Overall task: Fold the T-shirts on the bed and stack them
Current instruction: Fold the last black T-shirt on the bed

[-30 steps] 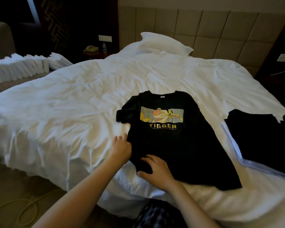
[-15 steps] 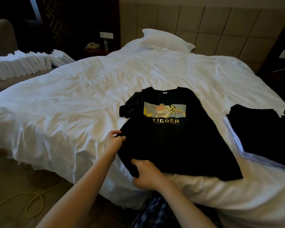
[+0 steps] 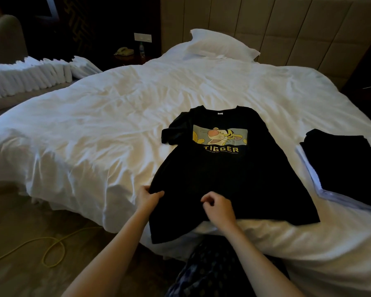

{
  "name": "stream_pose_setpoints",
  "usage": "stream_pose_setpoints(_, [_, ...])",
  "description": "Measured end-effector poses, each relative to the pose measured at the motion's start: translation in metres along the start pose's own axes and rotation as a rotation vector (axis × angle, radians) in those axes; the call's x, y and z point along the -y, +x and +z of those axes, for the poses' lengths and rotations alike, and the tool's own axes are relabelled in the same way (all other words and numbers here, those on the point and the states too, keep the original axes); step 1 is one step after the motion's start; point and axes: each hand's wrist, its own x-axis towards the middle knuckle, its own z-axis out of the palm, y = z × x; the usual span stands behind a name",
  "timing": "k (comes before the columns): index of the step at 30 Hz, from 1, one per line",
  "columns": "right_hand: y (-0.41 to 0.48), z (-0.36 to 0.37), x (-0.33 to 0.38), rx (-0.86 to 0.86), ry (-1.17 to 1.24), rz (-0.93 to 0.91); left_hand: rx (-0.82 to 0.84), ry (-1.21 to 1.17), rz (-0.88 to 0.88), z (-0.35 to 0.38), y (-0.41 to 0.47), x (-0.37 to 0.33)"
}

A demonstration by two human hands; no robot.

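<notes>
Found the black T-shirt (image 3: 223, 179) lying face up on the near part of the bed (image 3: 116, 125), collar toward the pillow (image 3: 219, 45), Tigger print showing across the chest. Noted the sleeve on the left of the view bunched beside the print, and the lower corner on that side hanging over the mattress edge. Saw the left hand (image 3: 148, 199) at the shirt's side edge above that corner, thumb and fingers closed on the cloth, pinching it. Saw the right hand (image 3: 219, 207) on the lower front of the shirt near the middle, fingers curled in, thumb close to forefinger; could not tell against the dark fabric if pinching cloth or merely resting there. Spotted a dark pile of clothes (image 3: 347, 163) further right on the bed, apart from the shirt, set on a pale layer (image 3: 308, 168) poking out along its near side. Made out a row of white folded towels (image 3: 28, 76) far left, a telephone (image 3: 123, 51) and a bottle (image 3: 141, 49) beyond the bed, a yellow cable (image 3: 51, 247) looped on the floor
</notes>
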Motion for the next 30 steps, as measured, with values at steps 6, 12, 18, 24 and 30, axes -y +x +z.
stream_pose_setpoints(6, [0.001,-0.018,-0.014,-0.292,-0.035,0.068,-0.252,0.477,0.398,0.018,-0.014,-0.018])
stream_pose_setpoints(12, [-0.003,-0.045,-0.031,-0.547,-0.153,0.171,0.257,0.764,0.764,0.061,-0.037,-0.039])
stream_pose_setpoints(18, [-0.03,-0.089,-0.072,-0.761,-0.321,0.434,0.402,1.249,0.975,0.119,-0.063,-0.028])
stream_pose_setpoints(24, [-0.039,-0.131,-0.103,-0.852,0.141,0.556,0.426,1.204,0.998,0.147,-0.073,-0.038])
stream_pose_setpoints(30, [-0.037,-0.139,-0.111,-0.746,0.802,0.55,0.409,1.001,0.8,0.148,-0.071,-0.048])
